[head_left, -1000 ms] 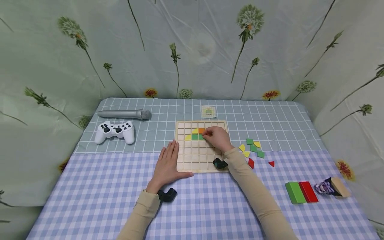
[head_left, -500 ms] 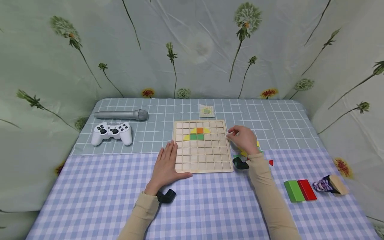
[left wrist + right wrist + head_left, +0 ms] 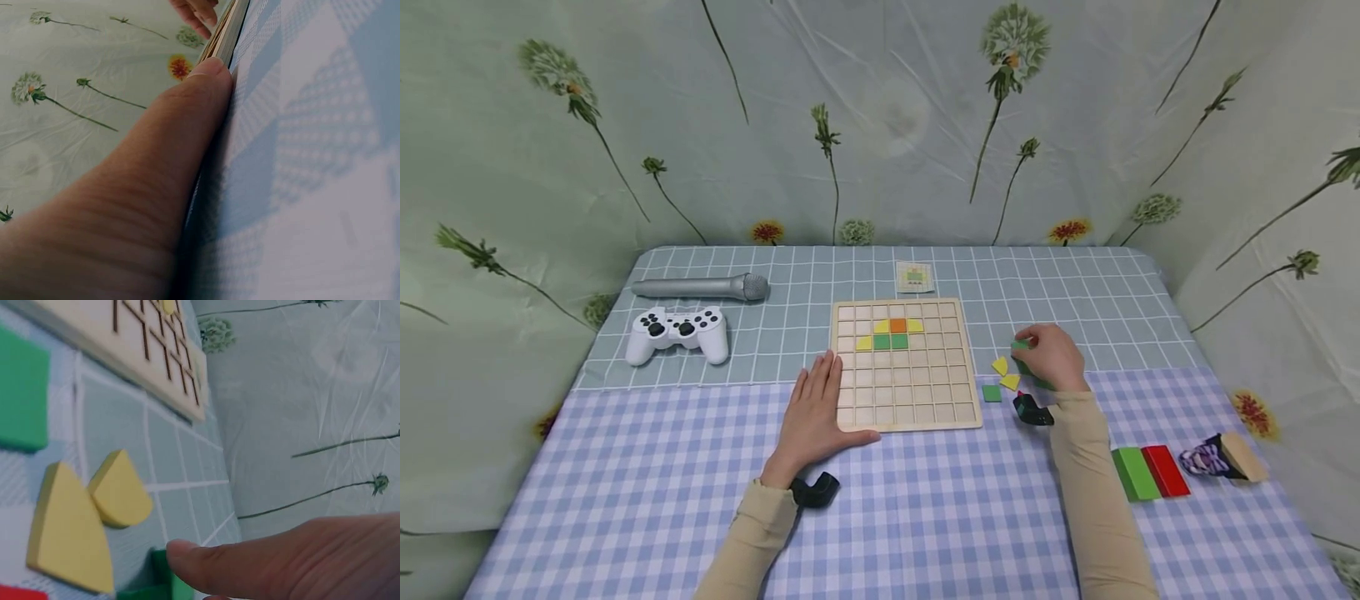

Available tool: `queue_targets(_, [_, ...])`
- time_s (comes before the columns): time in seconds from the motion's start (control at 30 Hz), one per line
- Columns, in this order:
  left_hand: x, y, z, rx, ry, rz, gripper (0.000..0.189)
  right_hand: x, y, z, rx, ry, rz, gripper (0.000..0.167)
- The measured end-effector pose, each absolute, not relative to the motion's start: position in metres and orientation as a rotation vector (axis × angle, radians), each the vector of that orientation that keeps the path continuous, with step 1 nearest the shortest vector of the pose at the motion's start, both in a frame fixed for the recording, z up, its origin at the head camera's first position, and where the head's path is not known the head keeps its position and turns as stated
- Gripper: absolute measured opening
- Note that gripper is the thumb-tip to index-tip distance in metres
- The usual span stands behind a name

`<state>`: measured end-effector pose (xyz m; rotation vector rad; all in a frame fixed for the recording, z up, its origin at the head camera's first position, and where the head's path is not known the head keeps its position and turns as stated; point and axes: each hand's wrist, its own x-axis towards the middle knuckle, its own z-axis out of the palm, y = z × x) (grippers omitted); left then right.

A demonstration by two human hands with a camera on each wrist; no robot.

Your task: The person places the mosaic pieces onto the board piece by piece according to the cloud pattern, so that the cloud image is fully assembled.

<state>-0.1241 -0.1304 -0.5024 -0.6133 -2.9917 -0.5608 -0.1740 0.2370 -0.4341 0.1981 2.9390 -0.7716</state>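
Note:
In the head view my left hand (image 3: 811, 421) lies flat with straight fingers at the left edge of the wooden grid board (image 3: 917, 392), its thumb along the front edge. The left wrist view shows that thumb (image 3: 187, 100) against the board's side. Right of the board, my right hand (image 3: 1051, 357) pinches a green square tile (image 3: 1021, 344); its thumb (image 3: 194, 559) presses the tile's edge in the right wrist view. On the board sit an orange square (image 3: 898, 325), two green squares (image 3: 891, 342) and yellow rounded pieces (image 3: 864, 343).
Two yellow pieces (image 3: 1010, 382) and a green tile (image 3: 992, 393) lie beside the board. A pattern card (image 3: 914, 277) is behind it. Far left are a microphone (image 3: 700, 287) and a game controller (image 3: 677, 333). Green (image 3: 1135, 475) and red blocks (image 3: 1165, 471) stand right.
My right hand has left the board and moved right to the loose pieces, where it now pinches a green tile. A yellow piece shows right of the orange square. The left hand stays put.

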Motion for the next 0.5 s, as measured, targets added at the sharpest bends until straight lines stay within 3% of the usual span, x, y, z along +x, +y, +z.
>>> queue_targets(0.5, [-0.1240,-0.1309,-0.5018,-0.613,-2.991,-0.583,0.125,-0.1748,0.2345,-0.4407,0.212,2.992,-0.797,0.021])
